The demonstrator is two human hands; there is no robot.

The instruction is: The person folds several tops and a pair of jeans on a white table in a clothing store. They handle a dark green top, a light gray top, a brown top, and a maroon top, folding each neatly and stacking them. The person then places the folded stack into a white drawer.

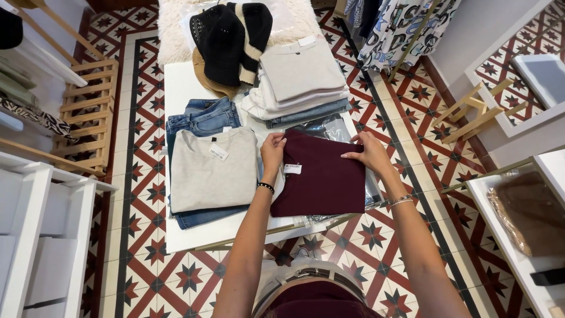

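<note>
- Where the white tabletop [176, 82] reaches its left edge, blue jeans [203, 118] are laid flat, and a folded light grey top [206, 171] with a small white tag is stacked on them, covering most of the denim.
- Toward the far edge of the tabletop, a black knitted garment [222, 44] with a cream stripe is seen lying over a tan hat [206, 79], partly on a fluffy cream rug [170, 29] beyond.
- Just right of these, near the far right corner, a pile of folded pale garments [303, 79] is stacked, with a beige one on top.
- The left hand [272, 152] is held at the left edge of a folded maroon garment [321, 174]; its fingers are curled and the cloth is pinched between thumb and fingers just above a white tag [292, 169]. A dark beaded bracelet is worn on that wrist.
- The maroon garment is found near the front right corner of the tabletop, resting over a clear plastic bag [329, 126] that shows beyond its far edge and along its right side.
- The right hand [369, 154] is placed at the garment's upper right corner, fingers pressed onto the cloth and its edge gripped; a thin silver bracelet is worn on the wrist.
- Off the right edge of the tabletop, patterned clothing [400, 23] is hung above the red, white and black tiled floor [412, 118], and a white shelf [500, 235] bearing a brown bagged item is seen further right.
</note>
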